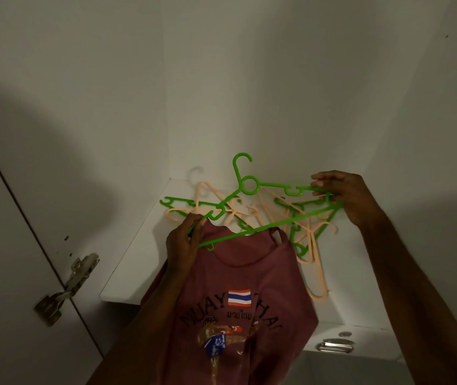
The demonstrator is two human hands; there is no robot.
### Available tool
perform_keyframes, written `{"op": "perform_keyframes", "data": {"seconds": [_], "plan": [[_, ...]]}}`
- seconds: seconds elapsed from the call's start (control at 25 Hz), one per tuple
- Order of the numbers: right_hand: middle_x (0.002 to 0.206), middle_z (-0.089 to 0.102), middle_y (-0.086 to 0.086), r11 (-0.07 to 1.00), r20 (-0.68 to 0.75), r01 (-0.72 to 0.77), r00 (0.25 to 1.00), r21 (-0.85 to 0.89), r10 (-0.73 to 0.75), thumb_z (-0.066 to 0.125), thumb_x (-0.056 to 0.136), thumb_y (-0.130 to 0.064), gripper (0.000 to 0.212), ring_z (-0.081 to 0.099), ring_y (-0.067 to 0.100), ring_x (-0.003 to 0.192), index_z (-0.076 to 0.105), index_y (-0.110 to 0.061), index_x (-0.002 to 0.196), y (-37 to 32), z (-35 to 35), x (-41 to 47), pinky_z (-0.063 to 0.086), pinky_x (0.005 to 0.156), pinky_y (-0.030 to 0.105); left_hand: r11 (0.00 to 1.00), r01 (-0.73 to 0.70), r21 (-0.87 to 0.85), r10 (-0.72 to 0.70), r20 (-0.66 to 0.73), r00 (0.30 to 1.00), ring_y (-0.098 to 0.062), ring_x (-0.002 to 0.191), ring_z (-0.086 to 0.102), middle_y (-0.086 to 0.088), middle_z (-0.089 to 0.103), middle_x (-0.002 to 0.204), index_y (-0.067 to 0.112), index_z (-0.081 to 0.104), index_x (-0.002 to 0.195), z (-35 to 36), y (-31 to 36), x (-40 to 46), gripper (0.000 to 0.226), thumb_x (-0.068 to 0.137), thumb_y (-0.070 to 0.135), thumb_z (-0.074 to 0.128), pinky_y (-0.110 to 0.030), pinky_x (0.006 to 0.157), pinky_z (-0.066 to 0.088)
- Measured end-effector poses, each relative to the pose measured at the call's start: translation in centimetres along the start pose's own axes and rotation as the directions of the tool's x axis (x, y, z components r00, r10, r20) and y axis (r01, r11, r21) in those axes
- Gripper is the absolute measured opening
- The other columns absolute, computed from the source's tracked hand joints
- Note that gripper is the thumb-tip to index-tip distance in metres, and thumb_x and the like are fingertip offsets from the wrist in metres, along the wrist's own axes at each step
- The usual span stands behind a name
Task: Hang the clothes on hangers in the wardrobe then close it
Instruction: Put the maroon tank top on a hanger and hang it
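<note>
Shirt: a dusty-red cotton T-shirt [238, 301] hung in front of the person, below the white wardrobe shelf [127, 273]; its chest print showed a small red, white and blue striped flag, dark arched lettering and a boxer figure in blue shorts and red gloves; the neckline sat just under the hanger's lower bar, the fabric drooping in soft folds.

Hanger in hand: a bright green plastic hanger [249, 186] with a round ring below its hook was held tilted, right end higher than left, above the shirt's collar; its lower bar crossed the neck opening; whether it had gone inside the collar I could not tell.

Left hand: the left hand [184, 243] gripped the hanger's left end together with the shirt's shoulder, fingers curled round both.

Right hand: the right hand [338, 195] pinched the hanger's right end between thumb and fingertips.

Shelf: a loose heap of pale peach plastic hangers [312, 262] and further green ones [177, 202] lay tangled on the shelf, behind and beneath the held hanger.

Wardrobe: the white door [8, 245] stood open at the left, a metal hinge [66, 287] on its edge; a chrome fitting [334, 345] sat under the shelf at the right; the light was dim.
</note>
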State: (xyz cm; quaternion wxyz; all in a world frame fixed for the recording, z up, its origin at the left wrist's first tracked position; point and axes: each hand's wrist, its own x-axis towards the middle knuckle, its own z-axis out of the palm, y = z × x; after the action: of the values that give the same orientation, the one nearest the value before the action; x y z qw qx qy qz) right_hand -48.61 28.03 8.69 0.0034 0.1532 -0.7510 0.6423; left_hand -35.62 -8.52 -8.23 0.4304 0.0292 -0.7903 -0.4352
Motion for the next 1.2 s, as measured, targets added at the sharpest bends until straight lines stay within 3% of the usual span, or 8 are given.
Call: {"op": "perform_keyframes", "data": {"seconds": [0.16, 0.24, 0.32, 0.48, 0.56, 0.8, 1.0, 1.2], "plan": [[0.085, 0.078, 0.010, 0.936, 0.083, 0.023, 0.997, -0.350, 0.006, 0.083, 0.081, -0.016, 0.016, 0.074, 0.028, 0.073, 0.081, -0.016, 0.098, 0.4, 0.3, -0.3, 0.046, 0.062, 0.028, 0.982, 0.104, -0.156, -0.107, -0.009, 0.994, 0.000, 0.097, 0.069, 0.020, 0.073, 0.102, 0.022, 0.075, 0.111, -0.1, 0.2, -0.1, 0.018, 0.099, 0.033, 0.065, -0.026, 0.077, 0.056], [0.081, 0.076, 0.012, 0.941, 0.079, 0.006, 0.997, -0.339, 0.022, 0.081, 0.084, -0.015, 0.009, 0.069, 0.021, 0.060, 0.082, -0.015, 0.094, 1.2, 1.3, -0.5, 0.048, 0.060, 0.028, 0.944, 0.183, -0.273, -0.209, -0.068, 0.975, -0.009, 0.096, 0.072, 0.011, 0.075, 0.101, 0.019, 0.075, 0.107, -0.4, 0.5, 0.2, 0.016, 0.093, 0.027, 0.074, -0.031, 0.075, 0.058], [0.075, 0.071, 0.014, 0.965, 0.021, -0.005, 1.000, -0.262, 0.011, 0.074, 0.088, -0.006, 0.010, 0.057, 0.013, 0.051, 0.081, -0.012, 0.093, 2.2, 2.7, -0.8, 0.046, 0.051, 0.024, 0.881, 0.279, -0.383, -0.349, -0.125, 0.929, -0.011, 0.084, 0.072, 0.006, 0.073, 0.097, 0.016, 0.069, 0.108, -1.1, 1.0, 0.6, 0.032, 0.083, 0.030, 0.082, -0.028, 0.065, 0.057], [0.066, 0.070, 0.001, 0.997, -0.066, 0.000, 0.998, -0.079, -0.006, 0.069, 0.090, 0.001, 0.014, 0.054, 0.008, 0.049, 0.078, -0.008, 0.096, 5.3, 6.3, -1.3, 0.045, 0.049, 0.022, 0.647, 0.451, -0.615, -0.626, -0.091, 0.774, -0.022, 0.050, 0.059, -0.006, 0.072, 0.093, 0.022, 0.053, 0.134, -1.9, 0.8, 1.4, 0.069, 0.076, 0.037, 0.088, -0.027, 0.042, 0.046], [0.064, 0.068, 0.000, 0.999, -0.089, -0.025, 0.996, 0.036, 0.028, 0.064, 0.092, 0.004, 0.015, 0.055, 0.007, 0.049, 0.076, -0.003, 0.097, 7.0, 8.8, -1.6, 0.046, 0.050, 0.021, 0.635, 0.464, -0.618, -0.629, -0.063, 0.775, -0.023, 0.052, 0.060, -0.008, 0.075, 0.087, 0.021, 0.053, 0.138, -1.9, 0.2, 1.5, 0.069, 0.079, 0.038, 0.085, -0.028, 0.044, 0.049], [0.067, 0.063, 0.006, 0.982, 0.007, -0.098, 0.995, 0.159, 0.098, 0.063, 0.095, 0.000, 0.017, 0.052, 0.008, 0.053, 0.075, 0.005, 0.105, 9.3, 14.6, -2.1, 0.042, 0.054, 0.018, 0.749, 0.484, -0.452, -0.442, 0.204, 0.874, -0.028, 0.051, 0.064, -0.014, 0.076, 0.080, 0.008, 0.071, 0.107, -1.1, 0.6, 1.2, 0.034, 0.084, 0.032, 0.081, -0.030, 0.049, 0.050], [0.068, 0.062, 0.011, 0.976, 0.089, -0.126, 0.990, 0.176, 0.111, 0.063, 0.095, -0.002, 0.015, 0.057, 0.014, 0.058, 0.076, 0.000, 0.101, 10.3, 13.4, -2.0, 0.050, 0.058, 0.024, 0.646, 0.527, -0.553, -0.389, 0.356, 0.850, -0.031, 0.066, 0.073, -0.026, 0.074, 0.089, 0.004, 0.068, 0.117, -1.8, 0.4, 1.8, 0.030, 0.090, 0.016, 0.074, -0.032, 0.055, 0.060], [0.080, 0.067, 0.015, 0.961, 0.123, -0.182, 0.980, 0.208, 0.159, 0.064, 0.096, -0.005, 0.016, 0.063, 0.017, 0.068, 0.074, 0.003, 0.105, 10.5, 13.3, -2.4, 0.054, 0.068, 0.029, 0.571, 0.505, -0.648, -0.382, 0.334, 0.862, -0.038, 0.086, 0.076, -0.021, 0.076, 0.102, -0.003, 0.065, 0.115, -1.4, 2.2, 2.4, 0.021, 0.098, 0.009, 0.065, -0.037, 0.075, 0.064]]}}
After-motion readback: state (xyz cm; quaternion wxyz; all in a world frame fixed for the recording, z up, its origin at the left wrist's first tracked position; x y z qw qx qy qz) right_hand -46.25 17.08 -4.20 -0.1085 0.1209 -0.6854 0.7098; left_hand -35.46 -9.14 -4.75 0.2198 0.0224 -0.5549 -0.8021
